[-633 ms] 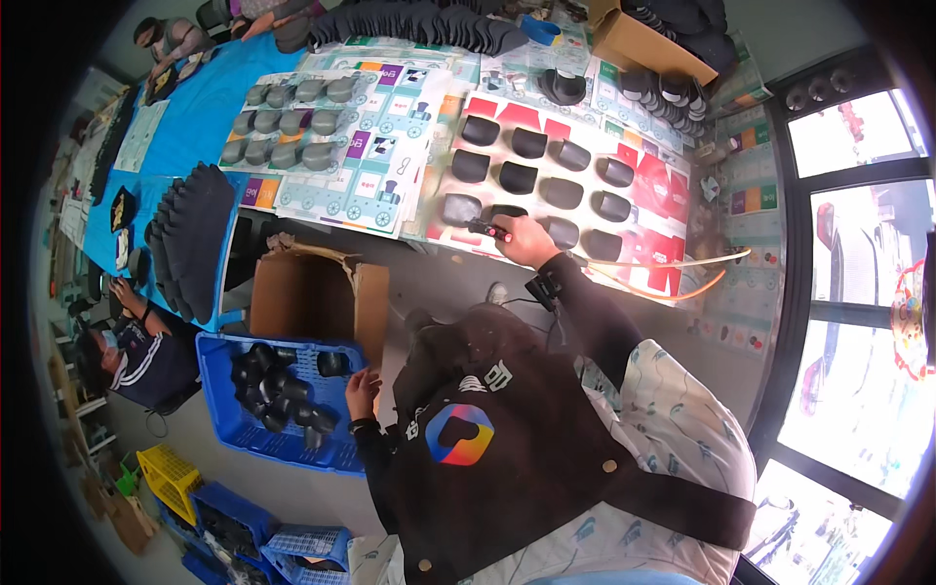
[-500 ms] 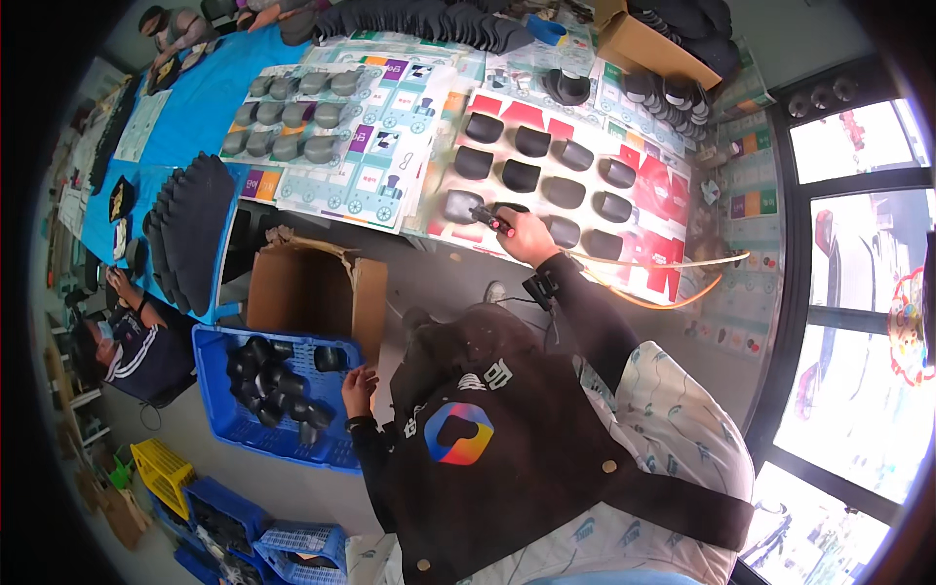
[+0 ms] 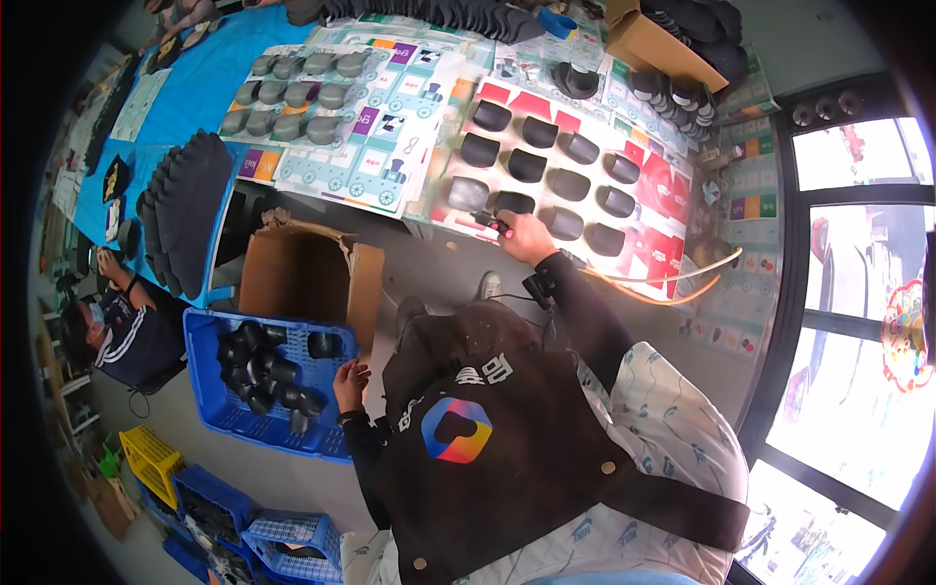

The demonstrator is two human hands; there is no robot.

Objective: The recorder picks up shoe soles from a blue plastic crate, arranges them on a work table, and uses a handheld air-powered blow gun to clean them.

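Note:
My right hand (image 3: 527,239) is wrapped round a small black spray gun (image 3: 490,222) with pink-red parts. The gun sits at the near left corner of a red-and-white sheet (image 3: 673,216), beside a greyish curved piece (image 3: 469,192). Several dark curved pieces (image 3: 527,166) lie in rows on that sheet; one is partly behind my right hand. My left hand (image 3: 351,383) hangs beside the right rim of a blue crate (image 3: 202,366). Its fingers are loosely bent and apart, with nothing visible in them. Black curved pieces (image 3: 255,363) are heaped in the crate.
An orange-yellow hose (image 3: 673,280) loops right of my forearm. A cardboard box (image 3: 363,292) stands between crate and table. Grey pieces (image 3: 297,95) lie in rows at the table's left. Stacked black pieces (image 3: 185,214) stand nearer. A co-worker (image 3: 136,331) sits at far left.
The whole picture has shifted slightly. The spray gun has moved a little toward the sheet's near edge, away from the greyish piece. My left hand stays beside the crate.

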